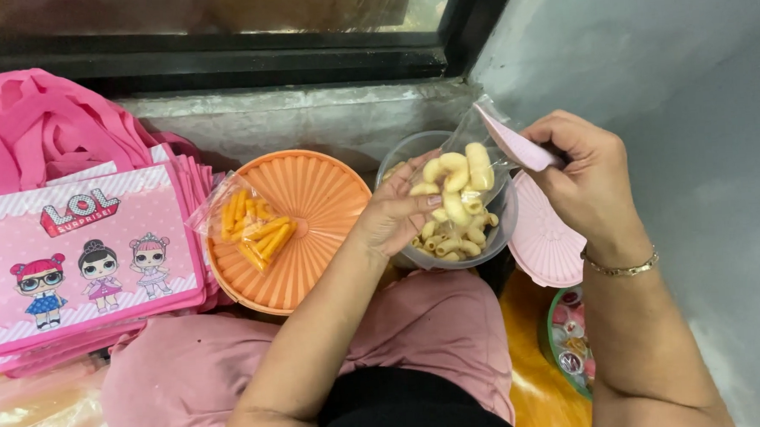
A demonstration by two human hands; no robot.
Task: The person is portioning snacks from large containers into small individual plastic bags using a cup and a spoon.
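Note:
My right hand [590, 179] pinches the pink-striped top edge of a small clear plastic bag [496, 136] and holds it up over a clear round container [492, 234] of pale curled puffed snacks. My left hand [395, 214] holds several of those curled snacks [455, 180] at the bag's mouth, fingers closed around them. More of the same snacks lie in the container below.
An orange ribbed round lid [324, 195] carries a small clear bag of orange stick snacks [251, 230]. A stack of pink cartoon-doll tote bags [83, 252] lies at left. A pink lid [548, 245] leans at right, a green-rimmed container [565, 346] below it. A window ledge [290, 102] runs behind.

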